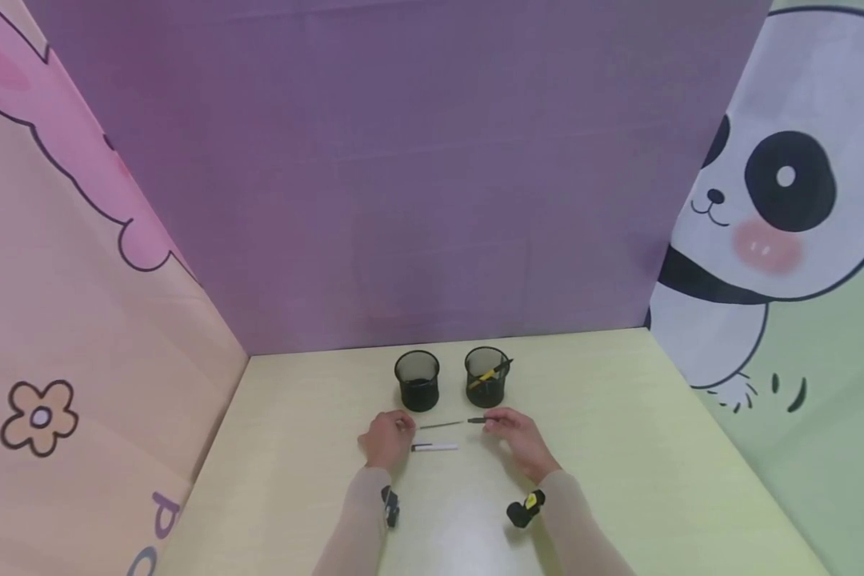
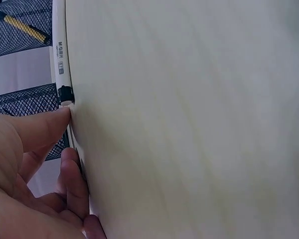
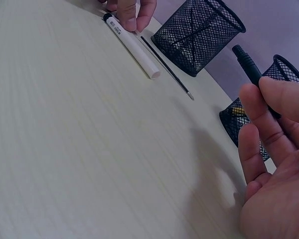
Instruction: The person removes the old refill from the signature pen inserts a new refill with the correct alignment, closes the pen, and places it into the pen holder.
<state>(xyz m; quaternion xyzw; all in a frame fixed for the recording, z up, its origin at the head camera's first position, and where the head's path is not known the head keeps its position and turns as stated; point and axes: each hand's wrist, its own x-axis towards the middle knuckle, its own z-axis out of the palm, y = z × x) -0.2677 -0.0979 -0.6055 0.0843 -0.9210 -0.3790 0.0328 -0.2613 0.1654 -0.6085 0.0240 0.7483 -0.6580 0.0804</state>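
Note:
In the right wrist view, my right hand [image 3: 274,129] pinches a black pen grip section [image 3: 247,62] between thumb and fingers, raised over the table with its stepped end pointing away. Across from it, my left hand [image 1: 390,438] is low at the table, thumb and fingertips at the tail end of a thin dark pen refill [image 3: 167,67]. The refill's metal tip points toward the right hand. A white pen barrel [image 1: 435,447] with a black end lies on the table just nearer than the refill, roughly parallel to it; its open end shows in the right wrist view.
Two black mesh pen holders stand behind the hands. The left pen holder [image 1: 419,396] is beyond the refill; the right pen holder [image 1: 486,394] has a yellow and black craft knife [image 1: 490,374] leaning in it. A purple wall [image 1: 432,176] rises at the back of the pale table [image 1: 295,480].

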